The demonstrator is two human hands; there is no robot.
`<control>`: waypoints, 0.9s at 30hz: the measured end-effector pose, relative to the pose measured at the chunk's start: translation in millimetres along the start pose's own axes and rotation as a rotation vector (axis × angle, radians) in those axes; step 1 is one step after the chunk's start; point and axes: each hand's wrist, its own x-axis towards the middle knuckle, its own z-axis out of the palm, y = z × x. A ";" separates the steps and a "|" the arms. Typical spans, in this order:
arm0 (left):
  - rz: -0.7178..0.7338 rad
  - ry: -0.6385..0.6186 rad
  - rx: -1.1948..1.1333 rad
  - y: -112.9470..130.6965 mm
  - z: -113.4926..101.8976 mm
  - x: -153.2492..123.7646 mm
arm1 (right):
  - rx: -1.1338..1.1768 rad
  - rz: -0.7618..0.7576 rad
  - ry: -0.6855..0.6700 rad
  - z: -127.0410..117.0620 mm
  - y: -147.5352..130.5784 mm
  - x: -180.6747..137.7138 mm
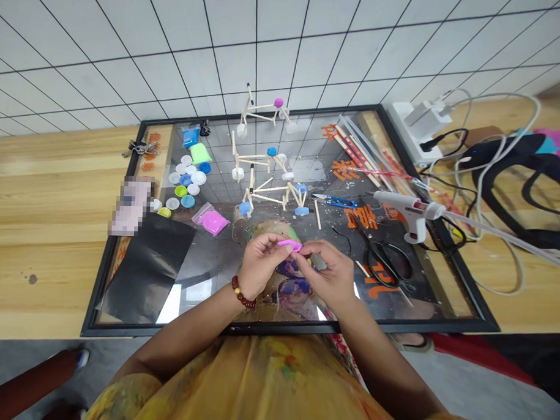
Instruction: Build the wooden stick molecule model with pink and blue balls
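Note:
Between the fingertips of both hands is a flattened strip of pink modelling clay (290,244). My left hand (263,261), with a beaded bracelet at the wrist, pinches one end. My right hand (328,273) pinches the other end. Both are held low over the glass-topped board. Beyond them stand three small stick models: the nearest (271,188) on blue caps, a middle one (256,161) with a blue clay blob, and the farthest (260,114) with a pink blob. A bag of pink clay (213,220) lies left of my hands.
Bottle caps (188,177) and blue and green clay packets (200,153) lie at left, near black sheet (144,266) and a blurred phone (132,206). At right are blue snips (335,201), black scissors (388,263), a glue gun (411,211), wooden sticks (355,154) and a corded power strip (415,132).

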 end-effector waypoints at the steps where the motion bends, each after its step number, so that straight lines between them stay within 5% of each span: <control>1: -0.008 -0.018 -0.008 -0.5 -0.6 -0.2 | 0.014 0.055 0.022 0.2 0.8 0.1; 6: 0.043 -0.064 0.043 -2.5 -2.8 -0.8 | 0.209 0.258 -0.045 1.0 5.8 1.0; 15: 0.054 0.041 0.016 -1.2 -1.0 -0.3 | 0.281 0.227 -0.127 -2.0 1.4 1.6; 20: 0.045 -0.027 0.040 -1.3 -1.7 -1.2 | 0.299 0.297 -0.069 0.7 3.3 1.4; 24: 0.015 -0.021 0.042 -0.3 -0.6 -1.6 | 0.140 0.212 0.063 0.0 0.2 2.1; 27: -0.014 0.004 0.012 0.5 0.1 -0.5 | 0.000 0.006 0.096 -0.6 -1.1 0.6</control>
